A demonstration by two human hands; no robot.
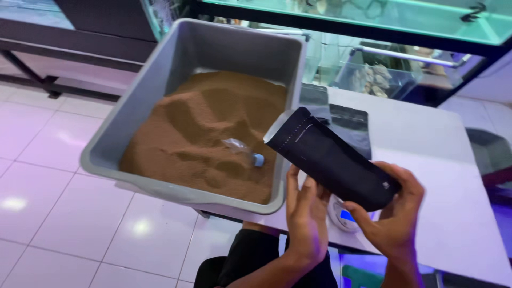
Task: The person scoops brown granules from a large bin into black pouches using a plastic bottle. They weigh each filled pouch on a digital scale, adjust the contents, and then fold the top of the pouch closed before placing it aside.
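A black stand-up pouch (330,158) is held tilted, its open mouth pointing up-left toward a grey plastic tub (133,101). My right hand (392,218) grips the pouch's lower end. My left hand (305,216) supports the pouch from below with fingers raised against its underside. The tub holds brown granular powder (208,133), and a clear plastic bottle with a blue cap (246,152) lies half buried in it. A small white digital scale (344,216) shows under the pouch between my hands.
The tub sits on the left end of a white table (442,176). More dark pouches (349,125) lie flat on the table behind. Glass aquariums (384,69) stand beyond. White floor tiles (53,202) lie to the left.
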